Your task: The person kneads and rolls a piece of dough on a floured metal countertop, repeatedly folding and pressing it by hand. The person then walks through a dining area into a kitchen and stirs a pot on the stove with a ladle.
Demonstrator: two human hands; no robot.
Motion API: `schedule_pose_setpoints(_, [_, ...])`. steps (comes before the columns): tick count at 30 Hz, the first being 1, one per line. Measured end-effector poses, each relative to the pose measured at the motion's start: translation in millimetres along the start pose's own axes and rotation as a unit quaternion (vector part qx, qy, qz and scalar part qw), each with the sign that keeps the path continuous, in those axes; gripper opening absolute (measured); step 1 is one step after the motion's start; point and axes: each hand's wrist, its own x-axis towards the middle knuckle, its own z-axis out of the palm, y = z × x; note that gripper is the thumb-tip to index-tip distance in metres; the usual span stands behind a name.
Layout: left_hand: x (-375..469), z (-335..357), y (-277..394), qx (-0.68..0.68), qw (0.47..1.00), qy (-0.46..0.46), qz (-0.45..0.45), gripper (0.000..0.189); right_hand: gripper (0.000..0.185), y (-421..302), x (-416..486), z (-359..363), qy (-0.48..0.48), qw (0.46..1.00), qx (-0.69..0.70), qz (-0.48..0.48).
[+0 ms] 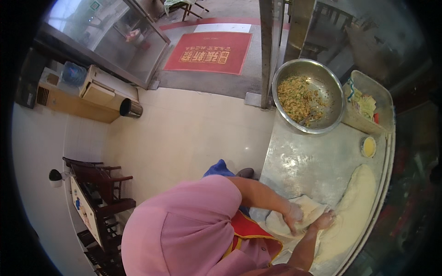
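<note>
On the metal table, a whitish floury sheet (310, 206), dough or cloth, lies folded and rumpled beneath my two hands. My left hand (294, 216) rests on its near part with the fingers pointing down; whether they pinch it is unclear. Curled at the sheet's far edge is my right hand (324, 219), with the edge between its fingers. Just beyond it a long pale mass of dough (361, 196) stretches along the table's far rim. The lower end of the sheet is partly hidden by my right forearm and apron.
A large steel bowl (336, 114) of crumbly filling stands at the table's left end, with a utensil in it. Beside it are a plastic bin (385, 117) holding paper notes and a small cup of yellow stuff (368, 147). A glass door frame (267, 51) rises close to the bowl.
</note>
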Motion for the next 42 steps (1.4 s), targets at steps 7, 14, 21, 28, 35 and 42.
schedule_pose_setpoints(7, [-40.5,80.1,-86.0,0.272,0.885,0.283,0.251,0.098,0.040,-46.3,-127.8,-55.1,-0.069,0.960,0.268,-0.046])
schedule_pose_setpoints(14, [6.6,80.4,-61.1,0.168,0.955,0.205,0.132,0.108,0.041,-3.5,71.8,105.4,0.152,0.977,0.037,-0.145])
schedule_pose_setpoints(21, [-47.2,3.7,-60.5,0.104,0.937,0.329,0.058,0.098,0.049,-57.0,-110.9,-3.9,0.033,0.974,0.172,-0.145])
schedule_pose_setpoints(28, [18.1,-5.7,-77.1,-0.050,0.954,0.263,-0.135,0.055,0.051,-42.6,-101.9,82.0,0.167,0.938,0.300,-0.055])
schedule_pose_setpoints(35, [-60.0,-9.0,-14.5,-0.025,0.968,0.198,-0.154,0.108,0.049,26.0,-57.8,15.5,0.133,0.960,0.069,-0.237])
schedule_pose_setpoints(42, [-79.2,38.1,-48.9,0.287,0.952,0.078,0.068,0.102,0.040,-51.0,-212.7,-83.7,-0.058,0.933,0.301,-0.190])
